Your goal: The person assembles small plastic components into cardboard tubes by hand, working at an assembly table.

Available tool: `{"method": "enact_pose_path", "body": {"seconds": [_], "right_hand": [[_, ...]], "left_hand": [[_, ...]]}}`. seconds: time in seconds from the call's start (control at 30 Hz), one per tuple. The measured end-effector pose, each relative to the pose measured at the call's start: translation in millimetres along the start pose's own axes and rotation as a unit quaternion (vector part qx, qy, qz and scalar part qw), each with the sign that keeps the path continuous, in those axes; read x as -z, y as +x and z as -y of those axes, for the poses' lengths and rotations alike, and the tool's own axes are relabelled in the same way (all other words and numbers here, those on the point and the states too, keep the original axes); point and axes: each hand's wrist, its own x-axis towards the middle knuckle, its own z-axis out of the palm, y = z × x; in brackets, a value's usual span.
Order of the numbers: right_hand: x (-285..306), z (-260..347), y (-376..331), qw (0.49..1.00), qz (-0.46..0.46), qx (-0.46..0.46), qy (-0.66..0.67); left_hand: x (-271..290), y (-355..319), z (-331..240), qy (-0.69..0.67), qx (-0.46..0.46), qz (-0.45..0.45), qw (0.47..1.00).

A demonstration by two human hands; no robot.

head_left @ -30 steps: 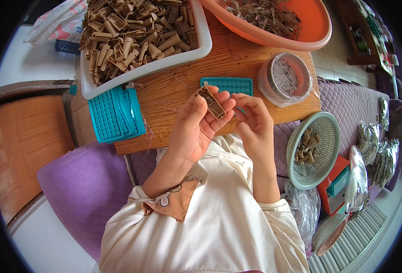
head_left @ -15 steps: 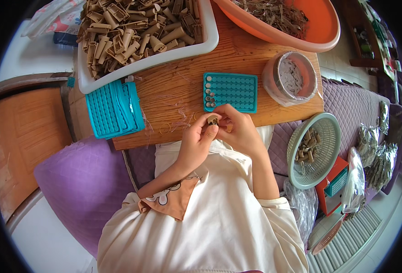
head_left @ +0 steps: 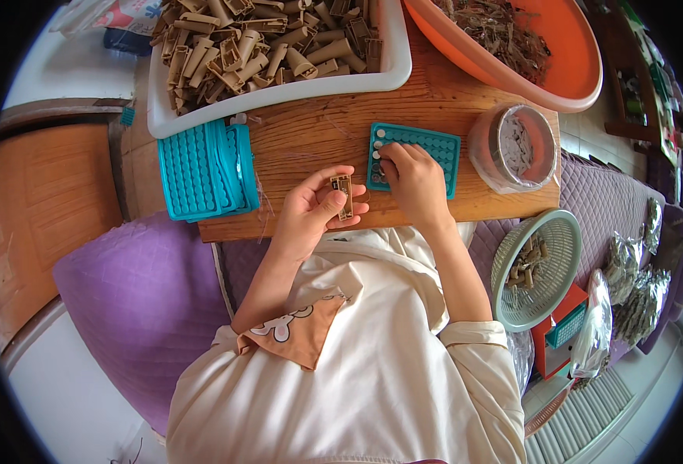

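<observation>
My left hand [head_left: 316,203] is closed round a tan plastic housing [head_left: 344,196], held upright between thumb and fingers with its hollow side facing up. Over the left part of a teal tray [head_left: 451,166] with rows of round pockets, my right hand [head_left: 417,179] bends down, thumb and forefinger pinched together. Small round silvery discs [head_left: 377,144] sit in the tray's left column, right at those fingertips. Whether a disc is in the pinch is hidden by the fingers.
A white bin [head_left: 279,97] heaped with tan housings stands behind stacked teal trays [head_left: 202,172]. Right of the tray is a lined tub [head_left: 487,147] of pale pieces; an orange basin [head_left: 581,77] holds stringy scrap. A green basket [head_left: 538,309] with tan pieces stands at right.
My hands have parted. The right hand has left the housing and reached forward to the tray; the left keeps the housing and has moved left. The whole view has shifted slightly.
</observation>
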Motion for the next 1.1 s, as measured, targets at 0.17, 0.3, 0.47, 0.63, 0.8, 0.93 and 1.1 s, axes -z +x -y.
{"method": "enact_pose_path", "body": {"seconds": [0.17,0.3,0.47,0.63,0.8,0.93,1.1], "right_hand": [[2.5,27.8,-10.9,0.981,-0.119,0.019,0.151],[-6.1,40.4,-16.8,0.949,-0.214,0.174,0.150],[-2.2,35.8,-22.2,0.962,-0.127,0.120,0.210],[-14.7,4.3,-21.6,0.987,-0.153,-0.010,0.048],[-14.9,2.4,-21.3,0.996,-0.087,0.010,-0.020],[-10.2,10.2,-19.5,0.984,-0.170,0.017,0.042],[-3.2,33.2,-29.7,0.943,-0.270,0.154,0.119]], "left_hand": [[2.9,0.6,-0.7,0.002,0.007,0.004,1.000],[-7.8,2.7,-1.0,0.005,-0.008,0.024,1.000],[2.3,8.9,10.2,0.037,-0.065,0.014,0.997],[2.5,6.4,7.0,0.055,-0.028,0.021,0.998],[2.1,6.1,6.4,0.057,-0.030,0.028,0.998],[0.6,4.2,4.1,0.062,-0.019,0.023,0.998],[-3.8,1.6,4.9,0.030,-0.002,0.057,0.998]]}}
